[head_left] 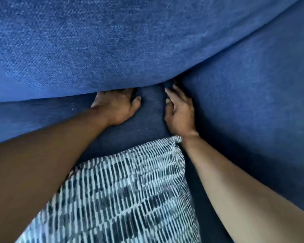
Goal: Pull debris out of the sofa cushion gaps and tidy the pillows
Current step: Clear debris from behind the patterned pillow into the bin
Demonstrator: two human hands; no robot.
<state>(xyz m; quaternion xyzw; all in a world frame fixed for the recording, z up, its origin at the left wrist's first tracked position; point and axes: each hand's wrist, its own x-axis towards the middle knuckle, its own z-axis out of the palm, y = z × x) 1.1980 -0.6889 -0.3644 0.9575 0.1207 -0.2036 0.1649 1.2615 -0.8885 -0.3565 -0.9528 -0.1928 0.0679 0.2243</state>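
A blue sofa fills the view. Its back cushion (112,46) bulges over the darker seat cushion (147,109). My left hand (118,106) lies flat on the seat with its fingertips tucked into the gap under the back cushion, so the fingers are hidden. My right hand (179,111) rests on its edge in the corner where seat, back and side cushion (253,102) meet, fingers apart and empty. A pillow (126,195) with a black-and-white dash pattern lies on the seat between my forearms. A tiny white speck (72,108) sits on the seat to the left.
The side cushion or armrest rises on the right, close to my right forearm. The patterned pillow covers the near part of the seat. A dark gap runs along under the back cushion.
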